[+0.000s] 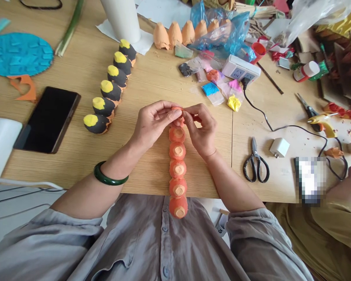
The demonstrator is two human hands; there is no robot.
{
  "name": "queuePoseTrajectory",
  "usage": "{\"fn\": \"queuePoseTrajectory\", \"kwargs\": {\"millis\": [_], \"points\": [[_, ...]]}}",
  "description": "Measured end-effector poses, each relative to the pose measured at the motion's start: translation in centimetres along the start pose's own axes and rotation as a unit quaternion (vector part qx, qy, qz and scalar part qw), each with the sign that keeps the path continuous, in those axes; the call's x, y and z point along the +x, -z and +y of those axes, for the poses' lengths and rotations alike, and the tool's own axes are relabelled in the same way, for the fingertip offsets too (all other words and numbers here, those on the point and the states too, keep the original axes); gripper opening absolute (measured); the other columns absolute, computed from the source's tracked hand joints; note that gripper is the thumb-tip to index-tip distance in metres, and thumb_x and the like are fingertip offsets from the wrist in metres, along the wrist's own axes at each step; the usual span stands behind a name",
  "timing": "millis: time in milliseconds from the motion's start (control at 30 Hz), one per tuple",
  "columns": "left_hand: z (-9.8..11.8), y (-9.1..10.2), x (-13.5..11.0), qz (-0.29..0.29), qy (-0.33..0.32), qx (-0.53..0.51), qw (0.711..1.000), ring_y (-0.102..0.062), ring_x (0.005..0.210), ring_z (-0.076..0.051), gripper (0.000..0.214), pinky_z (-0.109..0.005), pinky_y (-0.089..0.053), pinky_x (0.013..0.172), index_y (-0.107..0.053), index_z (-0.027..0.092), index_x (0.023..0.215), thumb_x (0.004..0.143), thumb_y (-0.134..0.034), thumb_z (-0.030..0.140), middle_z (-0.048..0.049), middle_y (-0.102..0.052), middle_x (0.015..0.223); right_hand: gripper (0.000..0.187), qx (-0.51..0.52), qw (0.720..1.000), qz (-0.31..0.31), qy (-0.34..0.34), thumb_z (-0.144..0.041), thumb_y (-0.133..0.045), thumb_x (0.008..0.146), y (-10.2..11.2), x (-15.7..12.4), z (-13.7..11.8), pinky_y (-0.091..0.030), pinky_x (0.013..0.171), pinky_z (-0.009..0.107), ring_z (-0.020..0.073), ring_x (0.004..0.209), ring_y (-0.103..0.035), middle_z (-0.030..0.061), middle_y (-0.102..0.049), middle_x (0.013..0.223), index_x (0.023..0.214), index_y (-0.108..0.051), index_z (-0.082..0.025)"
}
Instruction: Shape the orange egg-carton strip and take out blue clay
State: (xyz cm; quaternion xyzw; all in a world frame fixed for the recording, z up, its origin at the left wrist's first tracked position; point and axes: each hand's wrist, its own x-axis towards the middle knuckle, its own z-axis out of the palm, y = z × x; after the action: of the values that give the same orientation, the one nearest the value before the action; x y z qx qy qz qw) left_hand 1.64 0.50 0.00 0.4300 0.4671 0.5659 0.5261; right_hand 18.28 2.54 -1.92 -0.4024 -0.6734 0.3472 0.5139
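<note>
A strip of egg-carton cups (178,169), coated orange-red with bare tan tops, runs from under my fingers toward me. Its near end sticks out past the table edge. My left hand (158,123) is closed at the far end of the strip, thumb and fingers pinching the orange material there. From the other side my right hand (201,127) pinches the same spot, fingertips almost touching the left ones. My fingers partly hide that last cup. A second egg-carton strip (113,91), black with yellow tops, lies to the left.
Left are a phone (48,119) and a blue oval piece (20,54). Farther back stand a white roll (121,19) and a plain carton strip (174,34). Right are clay packets (210,89), a power strip (241,69), scissors (255,162), a glue gun (321,121) and another person's arm (346,183).
</note>
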Motion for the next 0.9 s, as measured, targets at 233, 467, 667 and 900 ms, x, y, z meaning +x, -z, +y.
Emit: {"fn": "queuePoseTrajectory", "kwargs": {"millis": [233, 467, 667, 900], "points": [[-0.4, 0.5, 0.3, 0.006, -0.026, -0.01, 1.0, -0.076, 0.077, -0.016, 0.037, -0.031, -0.068, 0.077, -0.082, 0.019, 0.097, 0.084, -0.104, 0.047, -0.0039, -0.082, 0.095, 0.047, 0.071, 0.994, -0.039, -0.071, -0.075, -0.068, 0.107, -0.3, 0.1, 0.5, -0.066, 0.081, 0.037, 0.021, 0.093, -0.078, 0.0045, -0.08, 0.105, 0.106, -0.078, -0.029], [-0.4, 0.5, 0.2, 0.014, -0.026, 0.026, 0.999, -0.079, 0.087, -0.018, 0.021, -0.029, -0.068, 0.085, -0.086, 0.018, 0.101, 0.085, -0.096, 0.027, -0.0043, -0.083, 0.099, 0.025, -0.071, 0.987, -0.069, 0.123, -0.037, -0.054, 0.118, 0.2, -0.1, 1.8, -0.069, 0.092, 0.041, 0.0224, 0.104, -0.077, 0.0077, -0.079, 0.114, 0.124, -0.077, -0.029], [-0.2, 0.6, 0.2, 0.022, -0.079, 0.101, 0.992, -0.078, 0.093, -0.018, 0.011, -0.027, -0.066, 0.087, -0.088, 0.019, 0.093, 0.083, -0.086, 0.014, -0.0032, -0.083, 0.098, 0.032, -0.134, 0.96, -0.108, 0.223, -0.021, -0.05, 0.114, 0.7, 0.3, 2.8, -0.068, 0.097, 0.044, 0.0234, 0.112, -0.077, 0.0073, -0.078, 0.123, 0.13, -0.076, -0.03], [-1.3, 1.3, 0.5, -0.013, -0.127, 0.077, 0.989, -0.084, 0.095, -0.021, 0.02, -0.031, -0.071, 0.09, -0.092, 0.019, 0.104, 0.087, -0.093, 0.028, -0.006, -0.089, 0.106, 0.025, 0.063, 0.996, -0.05, 0.028, -0.049, -0.071, 0.112, -0.1, 0.3, 1.4, -0.065, 0.076, 0.028, 0.0146, 0.09, -0.076, 0.0037, -0.08, 0.108, 0.112, -0.078, -0.025]]}}
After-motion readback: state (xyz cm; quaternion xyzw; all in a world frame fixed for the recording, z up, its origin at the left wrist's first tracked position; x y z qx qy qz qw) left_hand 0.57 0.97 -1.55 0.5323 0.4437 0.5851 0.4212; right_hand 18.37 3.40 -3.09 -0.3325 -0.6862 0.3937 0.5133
